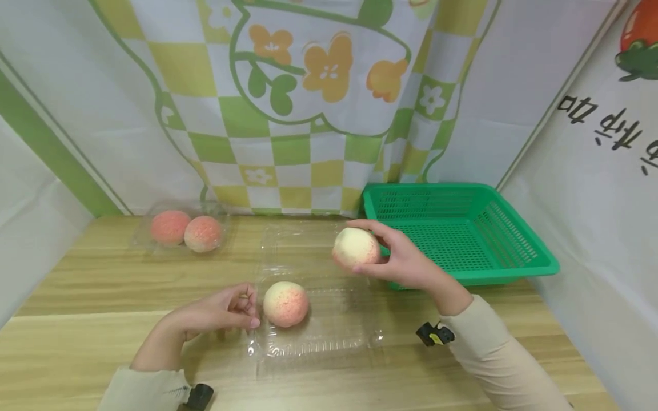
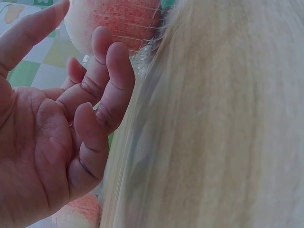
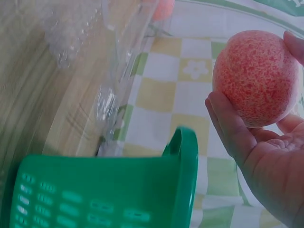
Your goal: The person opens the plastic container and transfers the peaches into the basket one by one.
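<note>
My right hand grips a peach, pale yellow on top and pink below, over the raised lid of a clear plastic box. In the right wrist view the peach's speckled pink side shows between thumb and fingers. A second peach lies in the left part of the clear box. Beside that box's left edge is my left hand, its fingers loosely bent and thumb apart, holding nothing. The left wrist view shows its fingertips close to the boxed peach.
A green perforated basket stands at the back right, its near left corner close to my right hand. At the back left, another clear box holds two pink peaches. A checked curtain hangs behind the wooden table.
</note>
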Demonstrator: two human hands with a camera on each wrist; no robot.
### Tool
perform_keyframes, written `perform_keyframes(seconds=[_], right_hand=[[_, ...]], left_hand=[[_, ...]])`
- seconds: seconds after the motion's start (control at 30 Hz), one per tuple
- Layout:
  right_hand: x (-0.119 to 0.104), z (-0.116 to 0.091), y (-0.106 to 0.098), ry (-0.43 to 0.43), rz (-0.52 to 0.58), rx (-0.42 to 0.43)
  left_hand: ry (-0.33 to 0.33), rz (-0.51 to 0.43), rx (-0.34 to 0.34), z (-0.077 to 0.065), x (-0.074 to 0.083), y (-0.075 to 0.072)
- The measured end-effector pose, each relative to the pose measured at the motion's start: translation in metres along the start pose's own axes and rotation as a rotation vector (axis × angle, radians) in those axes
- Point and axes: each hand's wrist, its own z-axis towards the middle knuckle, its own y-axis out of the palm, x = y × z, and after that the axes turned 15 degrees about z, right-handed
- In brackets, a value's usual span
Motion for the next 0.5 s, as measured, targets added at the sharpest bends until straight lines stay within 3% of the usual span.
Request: perform_keyframes(seconds=[0.5], right_hand=[[0.013,-0.014,-0.032,0.035,-0.068,0.11]], left_hand=[[0.018,0.007,0.011,-0.001,-0.002,0.001]])
